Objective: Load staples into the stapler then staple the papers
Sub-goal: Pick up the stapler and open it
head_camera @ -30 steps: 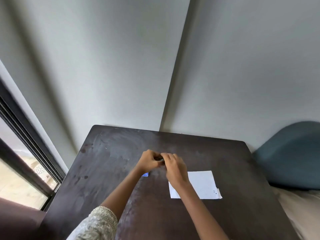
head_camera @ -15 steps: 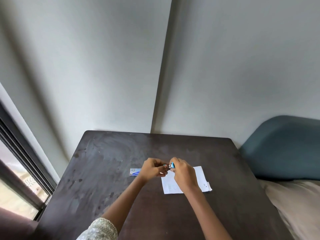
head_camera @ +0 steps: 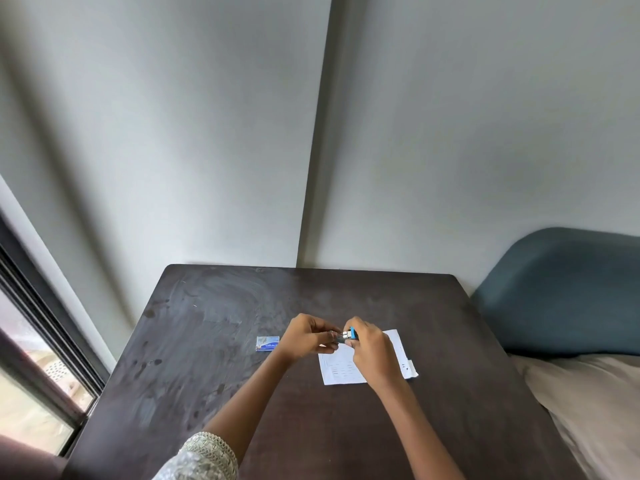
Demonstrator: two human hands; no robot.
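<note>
A small blue and silver stapler point(head_camera: 347, 334) is held above the dark table point(head_camera: 214, 375), between both hands. My right hand point(head_camera: 372, 351) grips its blue end, and my left hand point(head_camera: 306, 336) pinches its metal end; most of the stapler is hidden by my fingers. White papers point(head_camera: 341, 370) lie flat on the table under my right hand, partly covered by it. A small blue staple box point(head_camera: 267, 343) lies on the table just left of my left hand.
A blue cushioned headboard point(head_camera: 561, 292) and a beige bed sheet point(head_camera: 595, 410) sit close to the table's right edge. A dark-framed window point(head_camera: 38, 341) runs along the left. A grey wall stands behind the table.
The view has swung so the table and hands sit lower and left. My hands stay joined on the stapler, whose blue end now shows, and the staple box has come into view.
</note>
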